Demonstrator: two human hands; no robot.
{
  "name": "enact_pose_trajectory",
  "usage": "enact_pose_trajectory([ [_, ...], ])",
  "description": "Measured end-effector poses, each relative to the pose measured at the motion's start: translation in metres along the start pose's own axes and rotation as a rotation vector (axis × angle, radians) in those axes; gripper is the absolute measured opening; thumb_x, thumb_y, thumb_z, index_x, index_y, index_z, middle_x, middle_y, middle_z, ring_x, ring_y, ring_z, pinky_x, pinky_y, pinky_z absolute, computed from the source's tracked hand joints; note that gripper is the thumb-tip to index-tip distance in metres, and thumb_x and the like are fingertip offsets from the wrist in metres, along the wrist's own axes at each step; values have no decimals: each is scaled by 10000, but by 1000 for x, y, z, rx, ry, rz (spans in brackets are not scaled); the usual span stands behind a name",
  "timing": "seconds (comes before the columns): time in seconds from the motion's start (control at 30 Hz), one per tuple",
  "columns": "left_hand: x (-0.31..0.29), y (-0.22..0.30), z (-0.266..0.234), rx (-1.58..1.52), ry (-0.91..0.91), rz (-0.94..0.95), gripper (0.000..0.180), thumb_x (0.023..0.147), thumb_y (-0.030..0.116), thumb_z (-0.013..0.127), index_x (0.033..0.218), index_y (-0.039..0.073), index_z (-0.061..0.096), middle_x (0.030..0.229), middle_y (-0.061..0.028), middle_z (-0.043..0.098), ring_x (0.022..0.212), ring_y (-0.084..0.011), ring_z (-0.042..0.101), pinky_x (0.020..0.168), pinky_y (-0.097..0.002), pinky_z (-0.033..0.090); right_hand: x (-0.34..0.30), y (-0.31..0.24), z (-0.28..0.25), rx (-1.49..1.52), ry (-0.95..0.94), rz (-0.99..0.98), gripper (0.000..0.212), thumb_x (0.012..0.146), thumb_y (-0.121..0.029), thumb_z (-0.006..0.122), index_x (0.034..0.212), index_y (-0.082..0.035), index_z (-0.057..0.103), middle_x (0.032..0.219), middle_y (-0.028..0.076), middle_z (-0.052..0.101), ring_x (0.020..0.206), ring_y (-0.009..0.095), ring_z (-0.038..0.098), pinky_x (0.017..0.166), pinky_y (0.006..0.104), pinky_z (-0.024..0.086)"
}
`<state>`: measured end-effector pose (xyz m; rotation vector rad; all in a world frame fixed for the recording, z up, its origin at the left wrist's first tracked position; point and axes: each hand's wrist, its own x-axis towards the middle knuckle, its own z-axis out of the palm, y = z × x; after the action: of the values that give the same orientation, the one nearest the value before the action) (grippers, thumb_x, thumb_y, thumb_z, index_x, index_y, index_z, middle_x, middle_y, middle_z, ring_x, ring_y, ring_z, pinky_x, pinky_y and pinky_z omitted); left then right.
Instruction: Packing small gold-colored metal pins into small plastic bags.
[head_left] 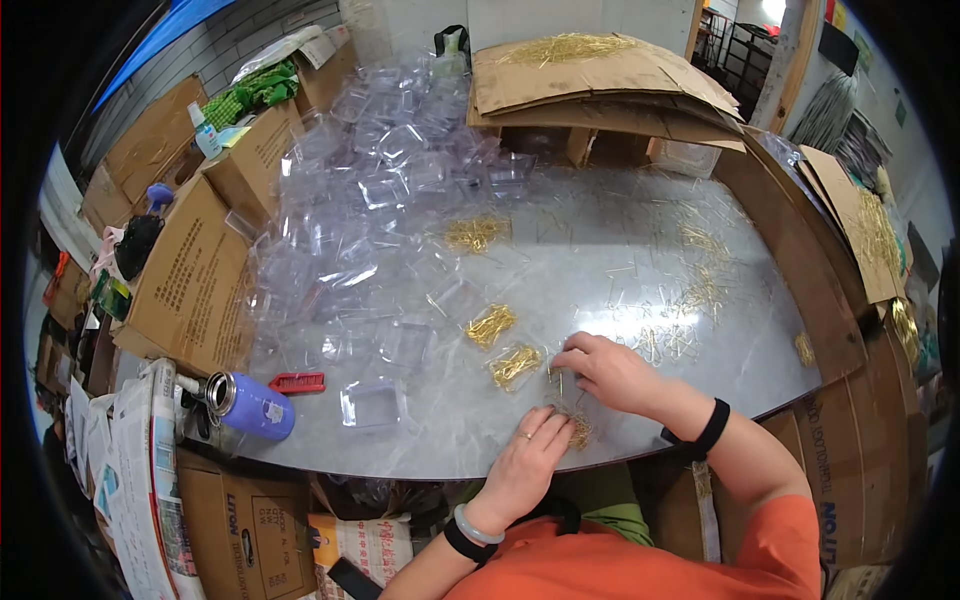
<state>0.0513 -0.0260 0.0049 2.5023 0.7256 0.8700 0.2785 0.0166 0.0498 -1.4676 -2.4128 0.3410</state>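
My left hand (527, 455), wearing a ring, lies at the table's near edge with its fingers together around a small bunch of thin gold wire pins (579, 433). The bunch shows past its fingertips; the thumb is hidden. Just beyond it, my right hand (612, 375) is bent down with fingers curled, pinching a few more gold pins (557, 378). Left of the right hand rests a heap of gold pins (515, 367), with a second heap (491, 325) behind it. A third heap (477, 234) lies farther back, beside the clear plastic boxes.
Clear plastic boxes (385, 185) pile up across the table's left side; one box (372, 405) stands nearer. A purple bottle (255, 405) and red cutter (297, 383) lie front left. Loose pins (700, 280) scatter at right. Cardboard (600, 85) borders the back.
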Motion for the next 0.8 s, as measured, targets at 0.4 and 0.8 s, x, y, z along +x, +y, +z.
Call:
enact_pose_trajectory([
  [0.4,-6,4,2,-33,18,-116,507,874,17,702,1354,-21,544,1407,-218,477,1342,-433,459,1099,-489,437,-23,-10,7,107,-127,112,272,887,-86,701,1157,-71,666,1116,146,647,966,363,669,834,436,556],
  [0.8,-5,4,5,-24,39,-163,629,888,38,713,1449,-33,438,1452,-267,421,1413,-468,387,1155,-503,388,-6,-10,11,201,-44,-67,303,813,-15,655,1110,-54,702,1089,151,650,1010,382,652,878,454,542],
])
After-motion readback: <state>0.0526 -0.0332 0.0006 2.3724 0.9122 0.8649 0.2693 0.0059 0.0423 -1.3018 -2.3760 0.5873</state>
